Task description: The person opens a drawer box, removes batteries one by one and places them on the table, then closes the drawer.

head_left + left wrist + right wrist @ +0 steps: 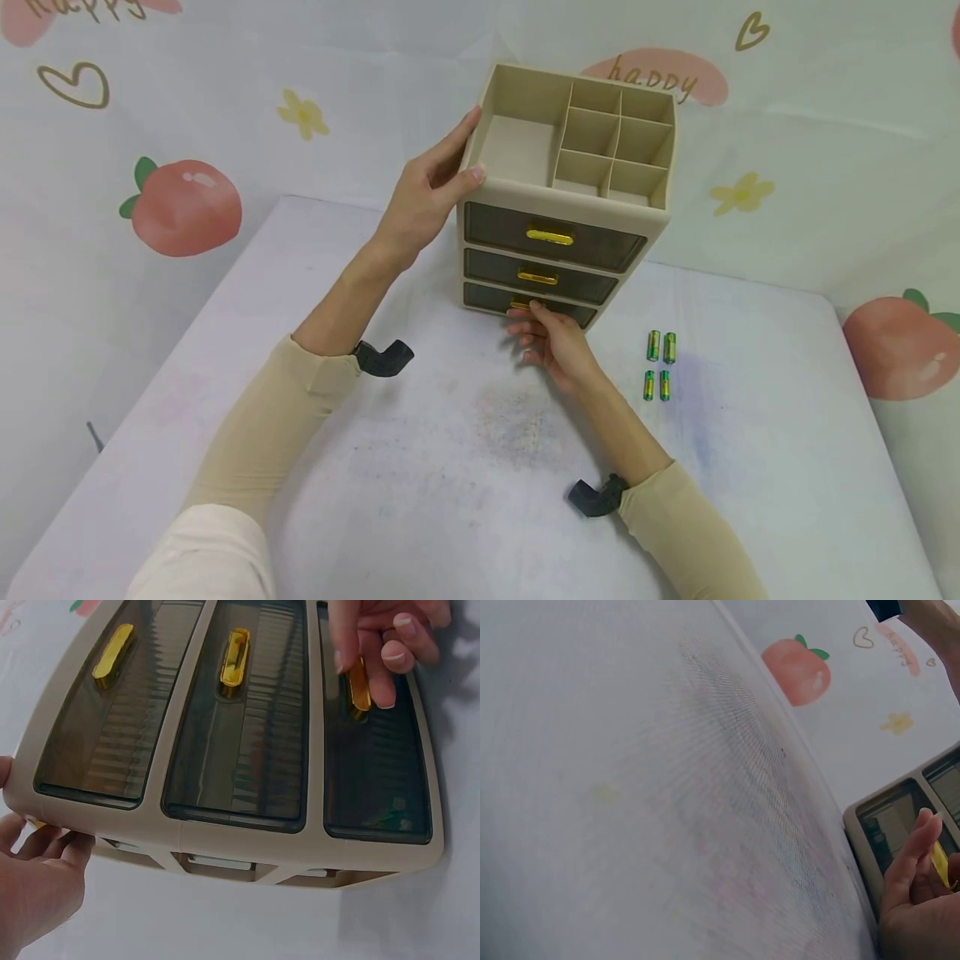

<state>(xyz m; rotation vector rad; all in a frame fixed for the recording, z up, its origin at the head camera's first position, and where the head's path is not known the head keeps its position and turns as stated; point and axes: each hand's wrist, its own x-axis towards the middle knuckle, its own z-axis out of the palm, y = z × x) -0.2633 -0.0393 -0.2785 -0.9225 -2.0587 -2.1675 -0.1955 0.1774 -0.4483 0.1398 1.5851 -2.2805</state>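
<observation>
A beige organizer [566, 200] with three dark drawers and gold handles stands at the back of the table, its top split into compartments. My left hand [420, 200] grips its upper left side, thumb on the front top edge; the left wrist view shows that hand [41, 877] against the side. At the bottom drawer, my right hand [558, 346] pinches the gold handle [360, 686] between thumb and finger, the other fingers loosely bent. All three drawers are closed. The right wrist view shows the right hand [922, 900] at the gold handle [940, 862].
Several green batteries [654, 345] stand or lie on the table right of the organizer; which, I cannot tell. A patterned cloth [300, 50] with peaches and flowers hangs behind the white table [450, 483]. Black curved pieces [385, 358] are on both wrists.
</observation>
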